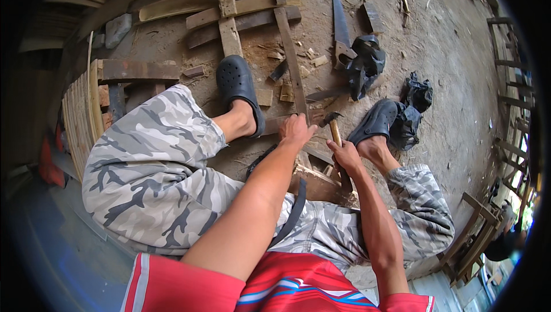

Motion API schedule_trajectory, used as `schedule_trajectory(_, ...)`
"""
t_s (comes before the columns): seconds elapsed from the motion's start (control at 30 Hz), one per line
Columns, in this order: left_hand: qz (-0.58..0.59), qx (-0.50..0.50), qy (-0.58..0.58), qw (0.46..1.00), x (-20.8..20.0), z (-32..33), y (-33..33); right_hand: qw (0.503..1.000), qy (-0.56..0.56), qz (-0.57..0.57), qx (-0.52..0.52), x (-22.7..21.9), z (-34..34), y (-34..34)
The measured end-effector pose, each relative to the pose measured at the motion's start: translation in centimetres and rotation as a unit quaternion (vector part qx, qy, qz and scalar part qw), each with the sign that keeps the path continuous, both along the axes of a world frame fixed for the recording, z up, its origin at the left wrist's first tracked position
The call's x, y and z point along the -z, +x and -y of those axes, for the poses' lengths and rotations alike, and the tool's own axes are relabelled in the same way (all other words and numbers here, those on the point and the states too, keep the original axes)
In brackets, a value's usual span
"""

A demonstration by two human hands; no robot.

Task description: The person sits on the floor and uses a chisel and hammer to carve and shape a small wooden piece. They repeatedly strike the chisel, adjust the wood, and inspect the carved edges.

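Above floor (453, 65), right hand (346, 156) gripping hammer (336, 131) by handle; left hand (295, 130) bunched at wood strip (290, 54), can't tell if pinching. Saw (340, 22) lying beyond.

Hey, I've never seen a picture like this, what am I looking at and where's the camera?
There's no machine; a person is working bare-handed. The picture comes from a wide fisheye camera worn on the head, looking down, so straight edges bend near the rim. The right hand grips a hammer; the left hand is at the near end of a long wooden strip, though whether it pinches anything is unclear. On the dusty ground lie crossed wooden slats, a handsaw and black plastic bags.
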State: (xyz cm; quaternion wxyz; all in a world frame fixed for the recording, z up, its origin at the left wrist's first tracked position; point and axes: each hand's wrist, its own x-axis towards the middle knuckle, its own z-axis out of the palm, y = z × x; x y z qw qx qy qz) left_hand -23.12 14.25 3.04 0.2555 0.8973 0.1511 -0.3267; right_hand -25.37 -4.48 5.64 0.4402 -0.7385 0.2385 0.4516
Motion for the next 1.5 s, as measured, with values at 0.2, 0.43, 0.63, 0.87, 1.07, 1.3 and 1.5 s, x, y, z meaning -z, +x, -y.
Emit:
schedule_trajectory(0.2,0.011,0.012,0.027,1.0,1.8,-0.3,-0.7,1.0,-0.008,-0.01,0.0,0.1,0.3,0.3)
schedule_trajectory(0.43,0.064,0.027,-0.043,0.997,2.3,-1.2,-1.2,1.0,0.001,0.003,-0.009,-0.2,-0.1,0.5)
schedule_trajectory(0.63,0.1,0.005,-0.069,0.993,3.3,-1.5,-1.7,0.985,-0.05,0.09,-0.139,0.0,0.4,0.9)
schedule_trajectory(0.87,0.088,0.003,-0.089,0.992,3.2,-3.3,-1.0,0.927,-0.069,0.263,-0.258,1.8,2.7,1.0)
schedule_trajectory(1.07,0.164,0.012,0.0,0.986,4.1,-4.6,2.4,0.923,-0.031,0.283,-0.26,3.6,4.7,0.7)
schedule_trajectory(1.3,0.058,0.252,0.118,0.959,2.3,-5.2,6.1,0.899,0.0,0.335,-0.283,6.7,3.9,-0.2)
schedule_trajectory(1.5,0.039,0.257,0.147,0.954,1.4,-4.3,6.7,0.89,0.074,0.361,-0.27,8.7,4.0,-0.6)
